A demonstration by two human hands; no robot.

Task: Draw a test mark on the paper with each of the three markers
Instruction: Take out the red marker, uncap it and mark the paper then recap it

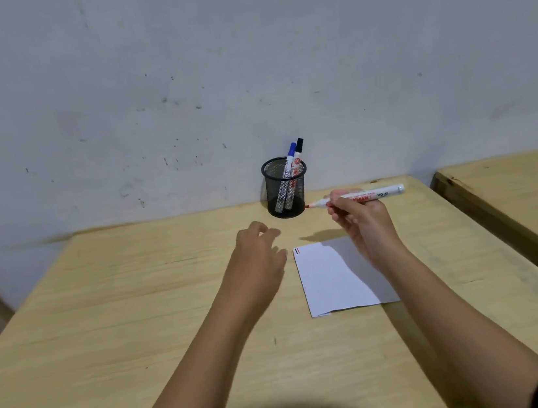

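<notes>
My left hand [256, 252] hovers over the wooden table [137, 306], to the left of the paper [334, 280] and nearer me than the pen cup [286, 186]; its fingers are loose and slightly curled, holding nothing, and the fingertips point toward the cup without touching it; I cannot tell whether the hand touches the table. The black mesh pen cup stands at the far edge of the table, against the grey wall [241, 53]; two markers lean inside it, a blue-capped marker [290, 163] on the left and a black-capped marker [298, 157] just beside it on the right, both tilted to the right with caps up. The white paper lies flat on the table nearer me than the cup and a little to its right; short marks [297, 251] sit at its far left corner, red among them, though they are too small to count surely. My right hand [362, 222] is raised above the far edge of the paper, right of the cup; thumb and fingers pinch the red marker [359, 196], which lies nearly level, uncapped, its red tip pointing left and close beside the cup's lower wall, its white end sticking out to the right. A second table [516, 198] stands apart, further right.
</notes>
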